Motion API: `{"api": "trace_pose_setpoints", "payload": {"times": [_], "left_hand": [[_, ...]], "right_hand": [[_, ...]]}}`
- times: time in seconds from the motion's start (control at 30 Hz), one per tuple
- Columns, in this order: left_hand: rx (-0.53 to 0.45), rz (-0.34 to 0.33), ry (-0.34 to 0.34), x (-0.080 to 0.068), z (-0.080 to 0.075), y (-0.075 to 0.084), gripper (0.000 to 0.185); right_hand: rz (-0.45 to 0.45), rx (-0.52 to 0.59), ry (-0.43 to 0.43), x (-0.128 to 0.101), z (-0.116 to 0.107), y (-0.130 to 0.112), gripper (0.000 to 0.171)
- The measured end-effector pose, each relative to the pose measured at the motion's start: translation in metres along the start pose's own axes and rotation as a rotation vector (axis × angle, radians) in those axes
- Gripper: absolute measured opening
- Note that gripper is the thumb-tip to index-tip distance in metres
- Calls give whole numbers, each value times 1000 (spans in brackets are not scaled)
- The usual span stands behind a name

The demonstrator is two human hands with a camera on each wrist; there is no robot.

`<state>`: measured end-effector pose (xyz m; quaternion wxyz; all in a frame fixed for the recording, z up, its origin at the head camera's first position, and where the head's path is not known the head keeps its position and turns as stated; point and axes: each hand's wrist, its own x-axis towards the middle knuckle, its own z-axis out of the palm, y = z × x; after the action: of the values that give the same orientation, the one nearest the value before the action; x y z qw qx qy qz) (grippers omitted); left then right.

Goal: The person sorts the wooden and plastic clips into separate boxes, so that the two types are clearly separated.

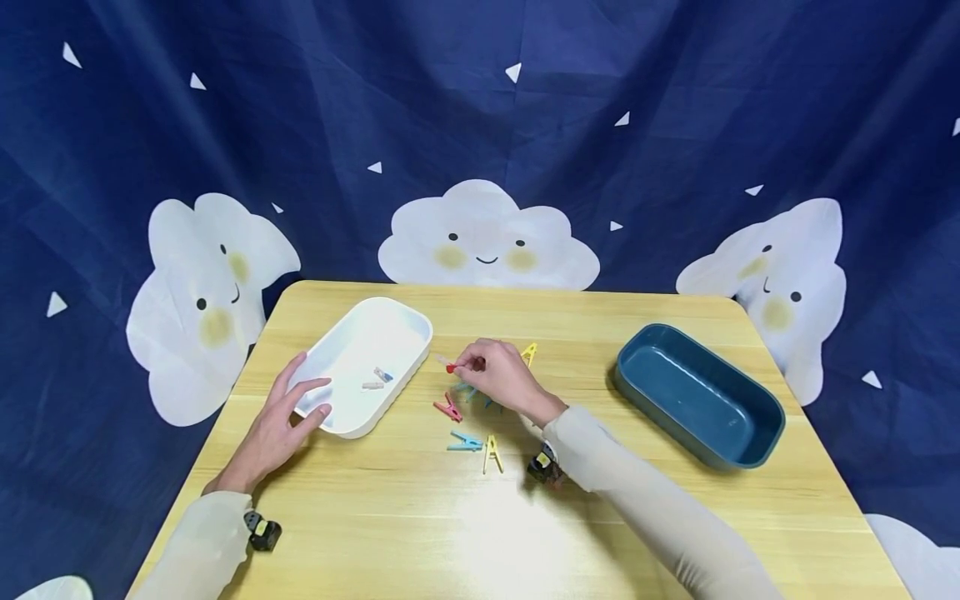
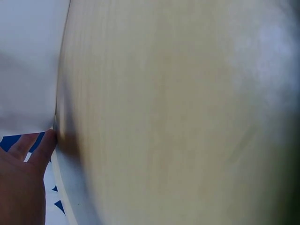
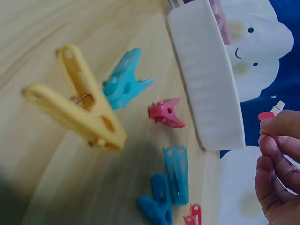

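Observation:
My right hand (image 1: 469,365) pinches a small red clip (image 1: 450,365) just above the wooden table (image 1: 450,525), to the right of a white tray (image 1: 352,333). The right wrist view shows that held clip (image 3: 269,114) at my fingertips (image 3: 276,129), beside the white tray (image 3: 206,79). My left hand (image 1: 303,400) rests with straight fingers against the tray's near left end; its thumb (image 2: 41,149) touches the tray's corner. Two small clips (image 1: 378,379) lie inside the tray. Loose on the table are a red clip (image 1: 447,408), a blue clip (image 1: 465,442) and a yellow clip (image 1: 491,454).
A dark blue tray (image 1: 697,396) stands at the right of the table. Another yellow clip (image 1: 529,354) lies just beyond my right hand. Up close I see a yellow clip (image 3: 79,112), blue clips (image 3: 124,86) and a red one (image 3: 165,113). A cloud-print curtain hangs behind.

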<state>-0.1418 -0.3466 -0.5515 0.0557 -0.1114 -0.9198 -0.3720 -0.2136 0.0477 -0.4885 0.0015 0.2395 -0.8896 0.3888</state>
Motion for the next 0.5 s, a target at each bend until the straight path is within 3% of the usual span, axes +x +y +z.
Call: {"api": "trace_pose_setpoints", "payload": {"times": [0.3,0.5], "left_hand": [[8,5,5,1,1,-1,41],[7,7,10,1,1,-3,41]], "right_hand": [[28,14,-21,21,16,-9,8],[-3,12,-23,37,24,-18,7]]}}
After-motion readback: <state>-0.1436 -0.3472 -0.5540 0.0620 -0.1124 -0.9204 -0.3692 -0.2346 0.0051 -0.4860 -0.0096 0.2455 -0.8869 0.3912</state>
